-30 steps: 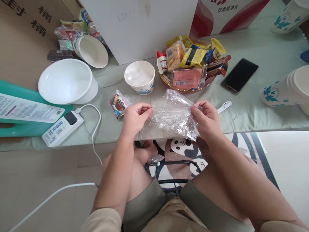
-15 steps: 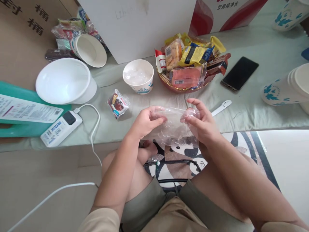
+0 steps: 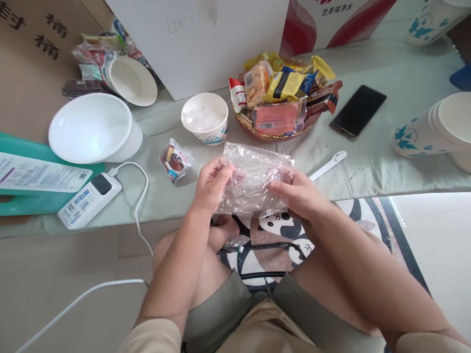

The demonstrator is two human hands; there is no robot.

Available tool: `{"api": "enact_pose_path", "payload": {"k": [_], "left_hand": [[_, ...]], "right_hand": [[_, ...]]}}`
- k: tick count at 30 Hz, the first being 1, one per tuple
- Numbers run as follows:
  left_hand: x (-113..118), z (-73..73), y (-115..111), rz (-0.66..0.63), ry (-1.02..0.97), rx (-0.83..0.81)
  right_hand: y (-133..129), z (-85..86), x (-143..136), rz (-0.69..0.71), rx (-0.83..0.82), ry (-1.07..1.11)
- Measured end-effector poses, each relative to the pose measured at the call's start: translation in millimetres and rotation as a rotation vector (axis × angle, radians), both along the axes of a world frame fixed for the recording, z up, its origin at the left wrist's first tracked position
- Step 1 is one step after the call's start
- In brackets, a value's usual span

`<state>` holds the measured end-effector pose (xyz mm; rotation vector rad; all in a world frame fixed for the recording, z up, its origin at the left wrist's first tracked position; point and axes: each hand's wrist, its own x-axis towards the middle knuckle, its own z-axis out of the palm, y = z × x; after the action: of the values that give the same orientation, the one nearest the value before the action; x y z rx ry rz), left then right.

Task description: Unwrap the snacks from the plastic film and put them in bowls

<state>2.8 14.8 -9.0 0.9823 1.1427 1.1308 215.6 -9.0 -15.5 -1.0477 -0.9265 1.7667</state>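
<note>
A clear, crinkled plastic bag (image 3: 253,179) is stretched between my two hands at the table's front edge. My left hand (image 3: 214,184) pinches its left side between thumb and fingers. On the right side, my right hand (image 3: 296,191) grips the bag with the thumb in front. Behind the bag stands a paper cup (image 3: 205,119) with clear plastic inside. A small wrapped snack (image 3: 175,161) lies left of my left hand. Just beyond my right hand is a white plastic utensil (image 3: 328,165).
A snack bowl (image 3: 272,137) stands behind the bag, with a black phone (image 3: 358,111) to its right. Stacked paper cups (image 3: 423,132) are far right. At left are a white bowl (image 3: 90,128), a white power bank (image 3: 90,201) with a cable and a green container (image 3: 44,196).
The bag has been spread flatter and raised a little between my hands. My left hand has shifted slightly left, and its thumb now points up.
</note>
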Motion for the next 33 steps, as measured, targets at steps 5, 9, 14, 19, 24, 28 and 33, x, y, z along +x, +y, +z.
{"api": "enact_pose_path", "payload": {"k": [5,9,14,19,24,28,33], "left_hand": [[-5.1,11.6,1.2,-0.276,-0.008,-0.214],[-10.0,12.6,-0.1,-0.286,0.100,-0.167],[-15.0,18.6,-0.6,-0.251,-0.009,-0.173],[-22.6,24.0,2.4,-0.300,-0.086,-0.114],[-23.6,11.1,6.2,-0.280,0.200,-0.057],[-15.1,-1.5,6.3,-0.111,0.318,0.101],[3.4,-4.6,-5.7,0.229,0.501,0.449]], "right_hand": [[-2.0,4.5,1.2,0.017,0.114,-0.184],[-2.0,9.5,1.7,0.105,0.136,-0.179],[-4.5,3.9,4.4,-0.006,0.175,-0.152],[-1.5,6.2,15.6,0.032,0.215,-0.036],[0.4,2.8,12.4,-0.064,0.149,-0.186],[-0.6,-5.6,-1.2,-0.257,-0.018,-0.180],[-3.0,-1.1,-7.5,-0.351,0.086,-0.425]]}}
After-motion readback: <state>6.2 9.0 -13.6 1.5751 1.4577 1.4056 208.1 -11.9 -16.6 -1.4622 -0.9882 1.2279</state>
